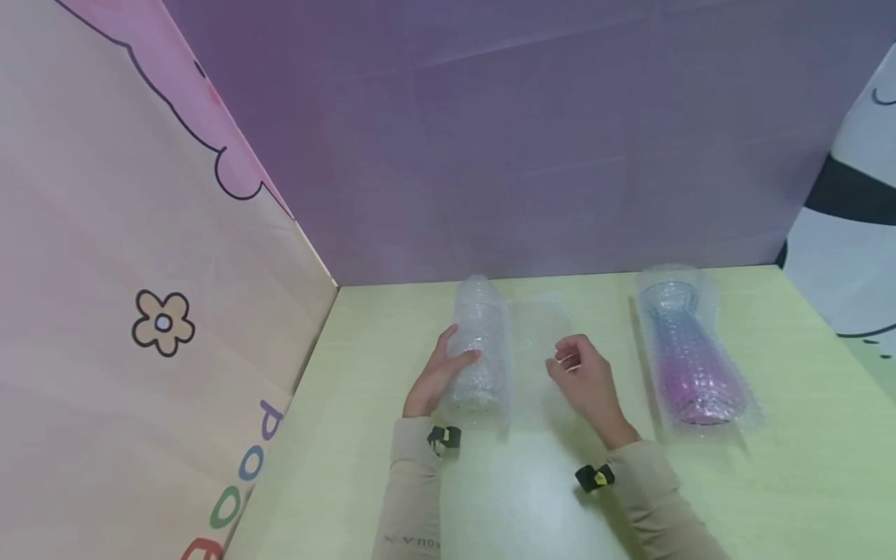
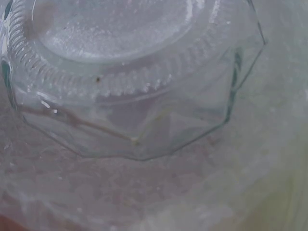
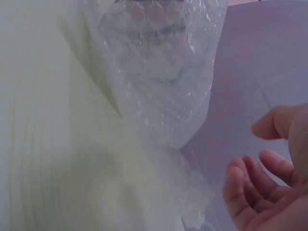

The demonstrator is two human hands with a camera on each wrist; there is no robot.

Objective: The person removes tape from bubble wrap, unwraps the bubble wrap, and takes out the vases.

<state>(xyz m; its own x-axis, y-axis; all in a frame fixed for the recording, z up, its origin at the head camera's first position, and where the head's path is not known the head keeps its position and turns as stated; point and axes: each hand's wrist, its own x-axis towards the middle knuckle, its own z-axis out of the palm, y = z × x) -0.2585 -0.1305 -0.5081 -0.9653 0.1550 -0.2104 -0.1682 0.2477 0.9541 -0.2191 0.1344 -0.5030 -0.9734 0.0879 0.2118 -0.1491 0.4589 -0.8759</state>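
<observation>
A clear glass vase (image 1: 480,330) lies on its side, wrapped in bubble wrap, left of the table's middle. My left hand (image 1: 435,375) grips it from the left, thumb over the top and fingers along its far side. In the left wrist view the vase's faceted glass base (image 2: 144,130) shows through the open end of the wrap. A loose flap of bubble wrap (image 1: 537,342) spreads flat to the right of the vase. Over that flap hovers my right hand (image 1: 586,383), its fingers (image 3: 236,187) loosely bent and apart from the thumb, with nothing between them.
On the right lies a second vase (image 1: 689,362), blue shading to pink, inside bubble wrap. The pale yellow table (image 1: 350,467) meets a purple backdrop (image 1: 532,155) behind and a printed panel (image 1: 140,233) at the left.
</observation>
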